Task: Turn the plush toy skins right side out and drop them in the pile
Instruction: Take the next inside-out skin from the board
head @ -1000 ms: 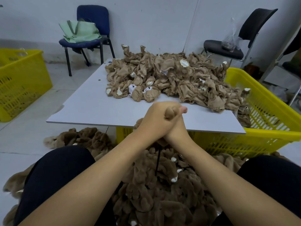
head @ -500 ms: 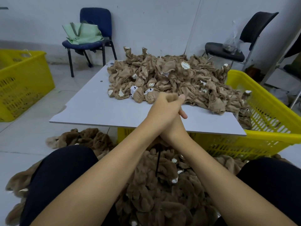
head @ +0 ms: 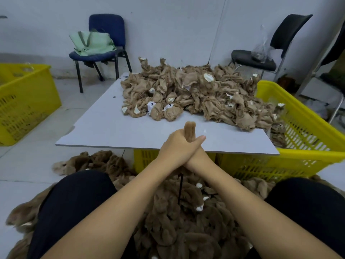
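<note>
Your left hand point(head: 178, 146) wraps around a plush toy skin point(head: 189, 130) at the near edge of the white surface point(head: 104, 128); the grip is curled tight around the skin's lower part. Your right hand point(head: 196, 156) sits behind and under the left, mostly hidden; its thumb shows at the right of the skin, pressed against it, so it looks to hold the skin too.

The exposed part of the skin is a furry brown lobe. Long axis roughly upright, rounded tip pointing up and slightly away from you, above the left fist. The rest is hidden inside the hands.

Far side of the surface: a heap of inside-out skins point(head: 201, 94), tan backing outward, white patches showing. Below, between your knees on the floor: the pile of furry skins point(head: 186, 227).

A yellow crate point(head: 302, 131) stands under and right of the surface; a second yellow crate point(head: 24, 101) is far left. Blue chair point(head: 108, 34) with a green bag point(head: 92, 43) at the far wall; black chair point(head: 270, 53) at far right.
</note>
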The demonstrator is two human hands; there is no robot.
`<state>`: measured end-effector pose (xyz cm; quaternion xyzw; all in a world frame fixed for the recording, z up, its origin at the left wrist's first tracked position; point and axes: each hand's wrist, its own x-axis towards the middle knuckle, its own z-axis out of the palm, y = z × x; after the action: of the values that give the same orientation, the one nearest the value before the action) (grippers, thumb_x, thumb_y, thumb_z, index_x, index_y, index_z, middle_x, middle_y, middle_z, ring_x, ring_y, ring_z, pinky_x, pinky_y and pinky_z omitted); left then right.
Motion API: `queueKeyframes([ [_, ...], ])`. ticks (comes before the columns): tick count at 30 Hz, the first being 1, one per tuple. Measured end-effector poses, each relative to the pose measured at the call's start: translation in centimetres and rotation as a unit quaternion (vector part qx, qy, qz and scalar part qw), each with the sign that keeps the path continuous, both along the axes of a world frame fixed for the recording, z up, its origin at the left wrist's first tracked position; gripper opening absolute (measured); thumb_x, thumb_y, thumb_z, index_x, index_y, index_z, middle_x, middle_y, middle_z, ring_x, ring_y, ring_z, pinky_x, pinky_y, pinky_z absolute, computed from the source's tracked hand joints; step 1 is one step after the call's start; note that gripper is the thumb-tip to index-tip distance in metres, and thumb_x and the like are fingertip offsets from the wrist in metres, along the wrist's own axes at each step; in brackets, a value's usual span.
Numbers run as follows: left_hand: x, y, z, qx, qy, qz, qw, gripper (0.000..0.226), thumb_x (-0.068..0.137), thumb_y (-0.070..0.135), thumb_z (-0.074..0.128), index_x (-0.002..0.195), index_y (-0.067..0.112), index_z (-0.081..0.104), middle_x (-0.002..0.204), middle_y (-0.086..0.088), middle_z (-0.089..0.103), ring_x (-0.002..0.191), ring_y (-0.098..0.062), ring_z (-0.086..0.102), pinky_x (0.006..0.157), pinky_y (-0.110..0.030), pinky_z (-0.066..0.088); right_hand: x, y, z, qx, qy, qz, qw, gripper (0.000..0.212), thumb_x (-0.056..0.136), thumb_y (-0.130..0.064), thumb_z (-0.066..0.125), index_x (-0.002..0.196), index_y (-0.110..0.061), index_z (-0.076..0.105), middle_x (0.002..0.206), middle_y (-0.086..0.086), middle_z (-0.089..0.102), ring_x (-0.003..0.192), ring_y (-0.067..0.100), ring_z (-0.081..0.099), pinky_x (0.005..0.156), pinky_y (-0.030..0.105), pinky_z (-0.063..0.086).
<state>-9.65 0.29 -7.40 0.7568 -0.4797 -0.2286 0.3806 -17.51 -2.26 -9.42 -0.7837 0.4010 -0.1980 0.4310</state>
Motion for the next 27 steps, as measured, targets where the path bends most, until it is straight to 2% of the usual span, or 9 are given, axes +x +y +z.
queueKeyframes([
  [4, 1.5, 1.0, 1.0, -0.093, -0.187, -0.017, 0.978, 0.058, 0.081, 0.077, 0.056, 0.072, 0.021, 0.041, 0.075, 0.004, 0.046, 0.077, -0.017, 0.052, 0.059, -0.035, 0.041, 0.3, -1.8, 0.4, -0.083, -0.017, 0.0, 0.996, 0.012, 0.096, -0.015, 0.063, 0.094, -0.023, 0.054, 0.096, -0.003, 0.055, 0.098, 0.014, 0.055, 0.091, 0.038, 0.05],
  [6, 2.2, 1.4, 1.4, -0.101, -0.17, -0.06, 0.978, 0.058, 0.083, 0.071, 0.062, 0.067, 0.019, 0.043, 0.063, 0.003, 0.047, 0.06, -0.013, 0.048, 0.053, -0.034, 0.035, -0.4, -1.9, 1.7, -0.018, -0.027, -0.019, 0.999, 0.025, 0.073, -0.031, 0.079, 0.088, -0.021, 0.061, 0.091, 0.002, 0.066, 0.094, 0.016, 0.067, 0.077, 0.038, 0.056],
  [9, 2.3, 2.0, 1.7, -0.106, -0.11, -0.126, 0.98, 0.047, 0.086, 0.049, 0.073, 0.064, 0.02, 0.045, 0.059, 0.002, 0.044, 0.055, -0.013, 0.041, 0.056, -0.035, 0.034, -2.1, -2.2, 2.5, -0.021, -0.045, -0.026, 0.998, 0.071, 0.047, -0.049, 0.071, 0.097, 0.0, 0.057, 0.095, 0.02, 0.064, 0.094, 0.032, 0.067, 0.075, 0.048, 0.056],
  [11, 2.0, 2.2, 1.9, -0.143, -0.111, -0.125, 0.976, 0.036, 0.087, 0.037, 0.076, 0.068, 0.022, 0.049, 0.065, 0.004, 0.05, 0.061, -0.012, 0.046, 0.059, -0.036, 0.039, -2.4, -1.7, 2.7, -0.047, -0.077, -0.026, 0.996, 0.065, 0.049, -0.044, 0.067, 0.096, 0.0, 0.056, 0.093, 0.018, 0.065, 0.093, 0.034, 0.067, 0.077, 0.054, 0.057],
  [13, 1.7, 2.5, 2.1, -0.205, -0.103, -0.114, 0.967, 0.027, 0.085, 0.03, 0.078, 0.076, 0.017, 0.056, 0.072, 0.003, 0.053, 0.067, -0.01, 0.049, 0.062, -0.031, 0.042, -2.4, -1.7, 2.6, -0.062, -0.119, -0.037, 0.99, 0.048, 0.056, -0.034, 0.068, 0.093, -0.007, 0.059, 0.09, 0.008, 0.068, 0.088, 0.021, 0.069, 0.078, 0.049, 0.058],
  [16, 1.1, 3.0, 2.5, -0.321, -0.083, -0.101, 0.938, 0.017, 0.084, 0.016, 0.079, 0.088, 0.013, 0.063, 0.084, 0.004, 0.056, 0.078, -0.01, 0.055, 0.065, -0.018, 0.041, -2.4, -1.5, 3.3, -0.117, -0.178, -0.047, 0.976, 0.031, 0.06, -0.026, 0.068, 0.081, -0.012, 0.051, 0.071, -0.013, 0.059, 0.063, 0.002, 0.054, 0.056, 0.026, 0.048],
  [19, 0.4, 3.0, 2.1, -0.402, -0.134, -0.118, 0.898, 0.014, 0.087, 0.002, 0.068, 0.095, 0.012, 0.063, 0.089, 0.002, 0.055, 0.081, -0.017, 0.055, 0.065, -0.03, 0.045, -2.5, -1.5, 3.6, -0.149, -0.23, -0.007, 0.962, 0.034, 0.067, -0.033, 0.064, 0.08, -0.012, 0.04, 0.065, -0.015, 0.046, 0.059, 0.001, 0.038, 0.051, 0.019, 0.032],
  [23, 0.4, 2.5, 0.7, -0.424, -0.153, -0.112, 0.886, 0.022, 0.082, -0.009, 0.064, 0.092, 0.011, 0.062, 0.081, 0.005, 0.053, 0.073, -0.011, 0.051, 0.062, -0.027, 0.043, -2.3, -1.6, 2.7, -0.141, -0.232, 0.044, 0.961, 0.026, 0.078, -0.011, 0.058, 0.086, -0.01, 0.033, 0.07, -0.017, 0.039, 0.062, -0.003, 0.035, 0.052, 0.018, 0.032],
  [27, 0.5, 1.9, 0.1, -0.37, -0.087, -0.088, 0.921, 0.017, 0.088, 0.0, 0.07, 0.099, 0.013, 0.066, 0.084, 0.015, 0.058, 0.082, -0.002, 0.059, 0.069, -0.017, 0.045, -1.7, -1.7, 1.9, -0.112, -0.255, 0.036, 0.96, 0.025, 0.079, 0.0, 0.054, 0.087, -0.014, 0.035, 0.076, -0.007, 0.043, 0.063, -0.008, 0.045, 0.055, 0.013, 0.038],
])
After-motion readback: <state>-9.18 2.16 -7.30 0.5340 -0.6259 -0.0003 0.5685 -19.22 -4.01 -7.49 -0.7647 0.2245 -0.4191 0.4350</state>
